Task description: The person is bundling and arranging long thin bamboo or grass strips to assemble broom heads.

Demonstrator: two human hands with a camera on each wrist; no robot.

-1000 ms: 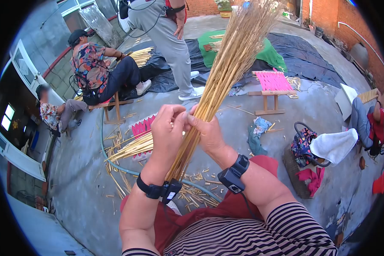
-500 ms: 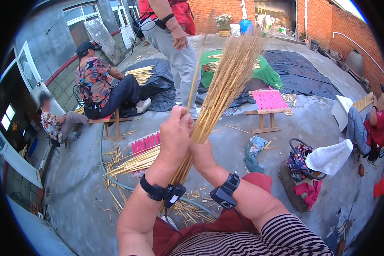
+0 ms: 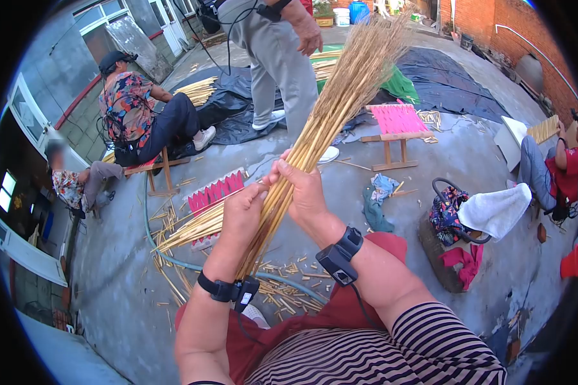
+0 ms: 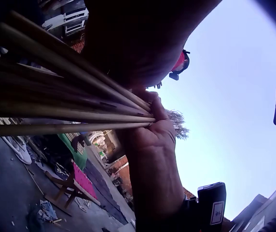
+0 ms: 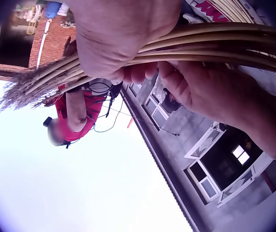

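A long bundle of dry sorghum stalks (image 3: 327, 122) with feathery heads slants up and away in the head view. My right hand (image 3: 306, 194) grips its middle, thumb laid across the front. Against the bundle's left side, a little lower, my left hand (image 3: 241, 212) holds stalks with curled fingers. The right wrist view shows the fingers of the left hand (image 5: 208, 87) bent against the underside of the stalks. Cut butt ends of the stalks (image 4: 70, 116) fan out below the hands in the left wrist view.
More stalks (image 3: 196, 226) lie across a pink-strapped rack (image 3: 215, 192) at left. Cut pieces (image 3: 289, 292) and a hose (image 3: 173, 260) cover the floor ahead. A pink-topped stool (image 3: 401, 122) and a bag (image 3: 448, 215) stand at right. One person stands ahead; others sit around.
A single stalk held upright by the left hand half a second ago no longer stands apart from the bundle. The left hand has come down to the bundle's side; the right thumb now shows in front.
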